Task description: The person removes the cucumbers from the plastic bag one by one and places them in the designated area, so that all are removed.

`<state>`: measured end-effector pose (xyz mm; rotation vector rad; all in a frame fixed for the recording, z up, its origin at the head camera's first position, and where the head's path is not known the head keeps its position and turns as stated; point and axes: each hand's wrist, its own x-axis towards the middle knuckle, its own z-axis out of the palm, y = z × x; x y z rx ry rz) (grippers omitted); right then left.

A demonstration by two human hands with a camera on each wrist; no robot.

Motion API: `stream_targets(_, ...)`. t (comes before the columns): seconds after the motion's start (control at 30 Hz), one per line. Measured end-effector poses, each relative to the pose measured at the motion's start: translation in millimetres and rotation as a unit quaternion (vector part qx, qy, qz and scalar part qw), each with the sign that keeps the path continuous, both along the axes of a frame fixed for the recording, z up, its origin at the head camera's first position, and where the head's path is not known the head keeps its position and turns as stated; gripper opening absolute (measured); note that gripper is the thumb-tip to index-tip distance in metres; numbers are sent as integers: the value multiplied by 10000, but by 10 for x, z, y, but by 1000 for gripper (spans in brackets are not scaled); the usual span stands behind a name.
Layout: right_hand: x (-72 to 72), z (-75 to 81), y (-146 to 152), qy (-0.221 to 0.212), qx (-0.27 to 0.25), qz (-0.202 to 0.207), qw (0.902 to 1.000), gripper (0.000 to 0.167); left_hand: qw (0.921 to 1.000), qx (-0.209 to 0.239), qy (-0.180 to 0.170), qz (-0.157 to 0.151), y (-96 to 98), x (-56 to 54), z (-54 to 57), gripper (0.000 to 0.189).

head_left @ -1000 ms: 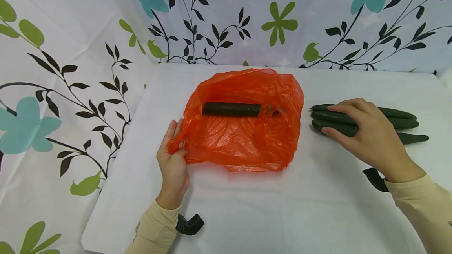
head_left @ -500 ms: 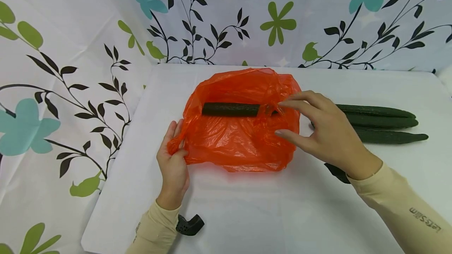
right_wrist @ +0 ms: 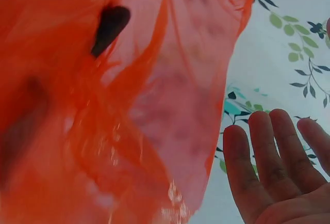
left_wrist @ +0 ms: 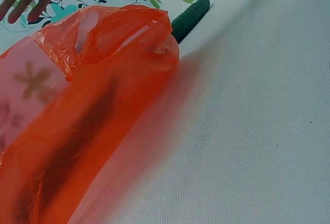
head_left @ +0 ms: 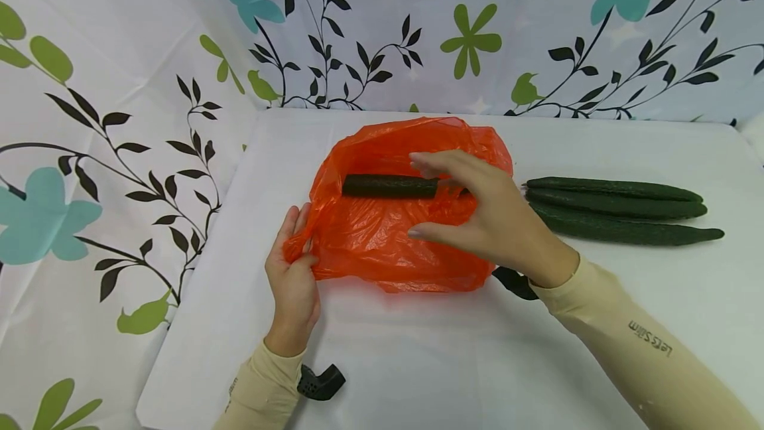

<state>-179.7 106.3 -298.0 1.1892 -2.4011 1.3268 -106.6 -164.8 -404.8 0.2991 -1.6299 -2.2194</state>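
Note:
An orange plastic bag [head_left: 364, 237] lies on its side, mouth spread open. Inside it rests a dark green cucumber [head_left: 390, 186], its right part partly covered by a fold of the bag. My left hand [head_left: 294, 290] holds the bag's left edge, thumb in front and fingers behind. Above the bag's right half hovers my right hand [head_left: 495, 217], thumb and fingers apart with nothing between them. The right wrist view shows its fingers [right_wrist: 270, 162] straight beside the bag. Three cucumbers [head_left: 621, 224] lie side by side to the right of the bag.
Everything lies on a white table [head_left: 394, 357]. Behind and to the left hangs a white curtain [head_left: 370, 12] printed with leaves and flowers. A black camera mount [head_left: 321, 382] sits at my left wrist, another [head_left: 514, 283] at my right.
My right hand has left the cucumbers on the right, moving left until it is over the bag. My left hand, the bag and the cucumbers stay where they were.

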Motion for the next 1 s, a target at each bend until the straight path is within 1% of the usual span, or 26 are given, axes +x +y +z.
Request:
stream_targets(0.07, -25, -5, -61, -351, -256, 108, 9990, 81, 10000, 17, 9, 2, -2, 0, -2, 82)
stream_targets(0.17, -73, -25, -143, -905, -587, 224, 9939, 79, 10000, 49, 23, 5, -6, -1, -4, 82)
stream_targets(0.27, -133, -70, -207, -1441, -787, 296, 9860, 75, 10000, 58, 18, 12, -8, -1, -1, 81)
stream_targets(0.37, -202, -148, -260, -1907, -944, 416, 9762, 73, 10000, 55, 4, 12, -9, -2, 4, 81)
stream_targets(0.5, -290, -272, -323, -2334, -1036, 481, 9657, 73, 10000, 60, 15, 4, -8, -4, 13, 82)
stream_targets(0.6, -361, -354, -357, -2479, -906, 353, 9639, 74, 10000, 67, 22, 11, -3, -8, 20, 82)
stream_targets(0.77, -523, -478, -415, -2544, -632, 95, 9650, 73, 9999, 101, 0, 37, 9, -18, 32, 83)
stream_targets(1.0, -771, -684, -465, -2737, -450, -315, 9602, 75, 9999, 101, -31, 49, 10, -26, 55, 81)
